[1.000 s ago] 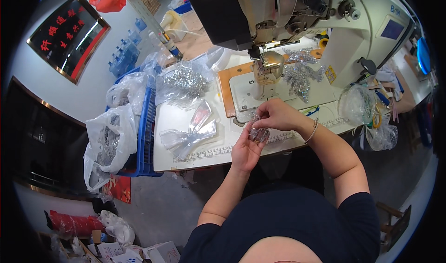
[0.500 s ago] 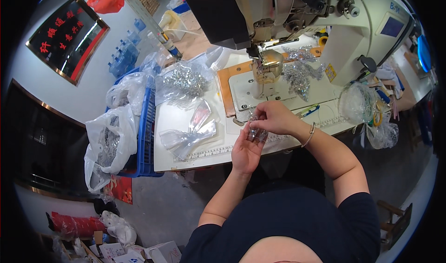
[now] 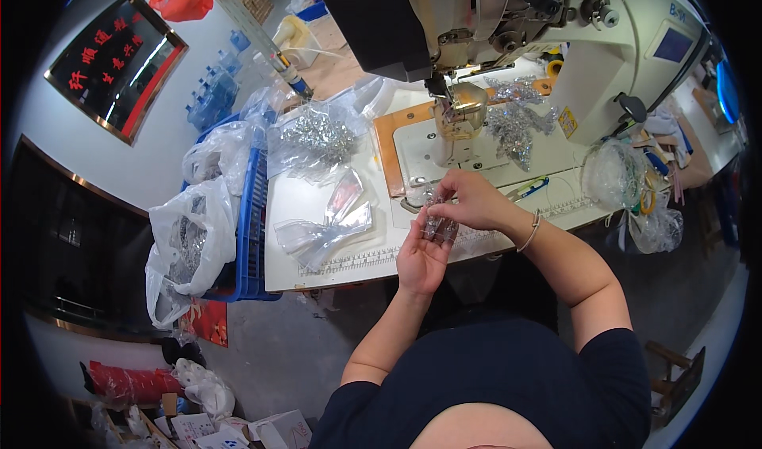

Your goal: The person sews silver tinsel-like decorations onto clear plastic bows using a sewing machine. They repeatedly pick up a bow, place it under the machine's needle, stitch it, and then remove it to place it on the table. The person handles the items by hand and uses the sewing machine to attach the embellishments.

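Note:
A small clear plastic piece with shiny silver bits (image 3: 441,227) is held between my two hands at the near edge of the sewing machine table (image 3: 341,273). My left hand (image 3: 423,260) grips it from below, palm partly up. From above, my right hand (image 3: 475,201) pinches its upper part, thumb against fingers. Fingers cover much of the piece, so its exact kind is hard to make out. Just beyond stands the sewing machine's needle area (image 3: 456,115). A glittery silver bundle (image 3: 512,131) lies right of the needle, and clear plastic pieces (image 3: 325,227) rest to the left.
A bag of silver sparkly bits (image 3: 317,135) lies at the table's left. Beside the table stands a blue crate (image 3: 252,211) with white plastic bags (image 3: 194,235). A small green-handled tool (image 3: 530,187) lies behind my right wrist. Clear bags (image 3: 615,175) sit at the right edge.
The whole view has shifted very slightly. Both hands keep their hold on the clear piece, with hardly any movement of the fingers.

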Demonstrator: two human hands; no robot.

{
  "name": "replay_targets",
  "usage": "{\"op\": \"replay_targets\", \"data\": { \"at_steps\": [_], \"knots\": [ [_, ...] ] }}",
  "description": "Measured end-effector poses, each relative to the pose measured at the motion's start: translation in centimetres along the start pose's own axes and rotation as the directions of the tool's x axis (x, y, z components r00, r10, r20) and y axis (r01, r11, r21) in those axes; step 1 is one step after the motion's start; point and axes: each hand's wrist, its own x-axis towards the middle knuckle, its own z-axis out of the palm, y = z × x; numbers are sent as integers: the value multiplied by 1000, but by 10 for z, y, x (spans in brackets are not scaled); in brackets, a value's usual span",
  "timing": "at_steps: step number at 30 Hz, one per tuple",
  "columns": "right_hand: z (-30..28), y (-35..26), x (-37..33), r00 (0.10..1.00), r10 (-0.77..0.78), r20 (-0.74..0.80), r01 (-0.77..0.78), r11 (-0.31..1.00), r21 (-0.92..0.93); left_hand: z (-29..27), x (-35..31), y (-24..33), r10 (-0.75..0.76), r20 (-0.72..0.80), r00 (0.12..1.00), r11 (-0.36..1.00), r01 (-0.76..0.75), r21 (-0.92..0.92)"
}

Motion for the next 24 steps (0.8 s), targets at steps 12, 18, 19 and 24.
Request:
{"op": "replay_targets", "data": {
  "at_steps": [12, 18, 19, 24],
  "knots": [
    [13, -5, -4, 995, -40, -94, 26, 990, -141, 0, -7, -3, 82, 14, 997, 994, -83, 67],
    [15, 0, -5, 999, 37, -37, -37, 999, -8, -14, -2, -11, 206, 17, 978, 960, -206, 191],
    [11, 0, -4, 996, 72, 49, -74, 997, 37, -15, -2, -11, 215, 42, 976, 959, -219, 181],
    [-2, 7, -8, 978, 9, 210, -71, 955, 288, -13, -3, -13, 225, 89, 970, 947, -239, 215]
  ]
}}
